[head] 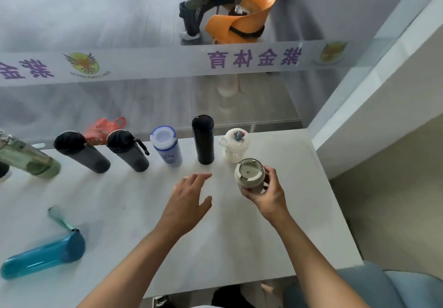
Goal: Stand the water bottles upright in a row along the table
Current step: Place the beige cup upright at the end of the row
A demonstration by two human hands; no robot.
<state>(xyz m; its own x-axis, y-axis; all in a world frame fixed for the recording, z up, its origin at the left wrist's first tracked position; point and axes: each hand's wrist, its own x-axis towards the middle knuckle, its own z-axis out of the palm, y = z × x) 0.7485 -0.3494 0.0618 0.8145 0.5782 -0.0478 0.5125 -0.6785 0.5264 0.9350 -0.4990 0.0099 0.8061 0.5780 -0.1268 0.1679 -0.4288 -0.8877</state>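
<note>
Several bottles stand upright in a row along the far edge of the white table (239, 235): a green one (31, 161), two dark grey ones (81, 151) (128, 150), a blue-white one (166, 145), a tall black one (203, 138) and a small white one (235, 145). My right hand (268, 195) holds a beige-lidded cup bottle (250, 175) upright in front of the white one. Left of it, my left hand (189, 199) hovers above the table, fingers spread and holding nothing. A teal bottle (45, 255) lies on its side at the near left.
A glass partition with purple lettering runs just behind the row. A white wall ledge (383, 106) borders the table on the right. Beyond the glass are an orange chair (239, 19), a seated person's legs and a red bag (103, 127).
</note>
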